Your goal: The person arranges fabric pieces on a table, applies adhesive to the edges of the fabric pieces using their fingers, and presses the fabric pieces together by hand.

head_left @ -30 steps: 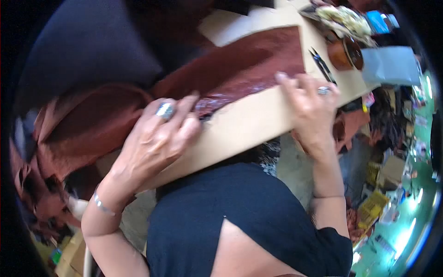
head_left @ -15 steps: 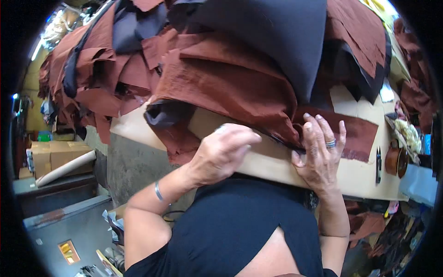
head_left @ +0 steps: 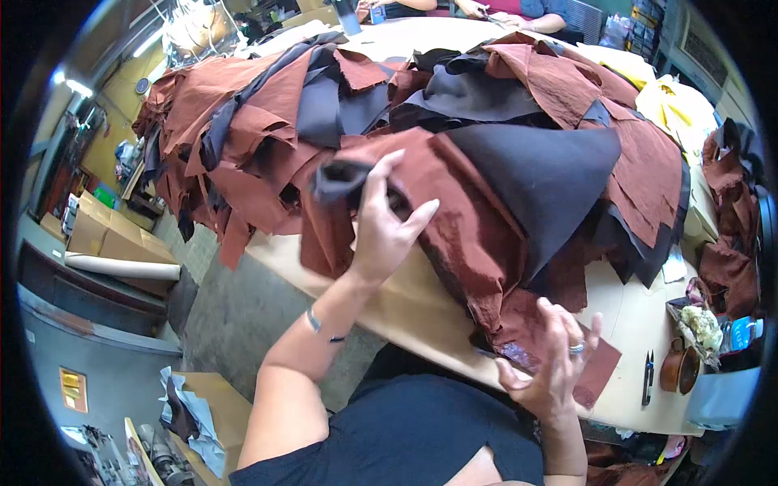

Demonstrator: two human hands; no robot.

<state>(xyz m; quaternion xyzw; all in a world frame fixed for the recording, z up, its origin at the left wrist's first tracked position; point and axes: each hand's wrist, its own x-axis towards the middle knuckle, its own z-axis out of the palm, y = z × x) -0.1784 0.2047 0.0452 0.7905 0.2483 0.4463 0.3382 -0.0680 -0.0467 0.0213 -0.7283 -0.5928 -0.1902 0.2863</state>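
My left hand (head_left: 385, 225) is raised over the near edge of the table, thumb and fingers apart. It is beside a rust-brown cloth piece (head_left: 466, 219) with a dark underside; whether it touches the cloth I cannot tell. The cloth's left end is curled and blurred. My right hand (head_left: 553, 360), with a ring on one finger, has its fingers spread at the piece's lower right end. A flat rust-brown strip (head_left: 600, 374) lies partly behind that hand. A dark grey cloth panel (head_left: 539, 190) adjoins the brown piece.
A heap of brown and dark cloth pieces (head_left: 251, 154) covers much of the table (head_left: 632, 324). Black thread snips (head_left: 648, 378) lie at the right beside a brown bowl (head_left: 679, 366). Another person's hand (head_left: 510, 20) shows at the far side. Cardboard boxes (head_left: 121, 239) stand at left.
My left hand has moved up and forward, its fingers spreading. My right hand has lifted somewhat from the cloth. The brown piece has shifted, and my view has tilted up toward the far side.
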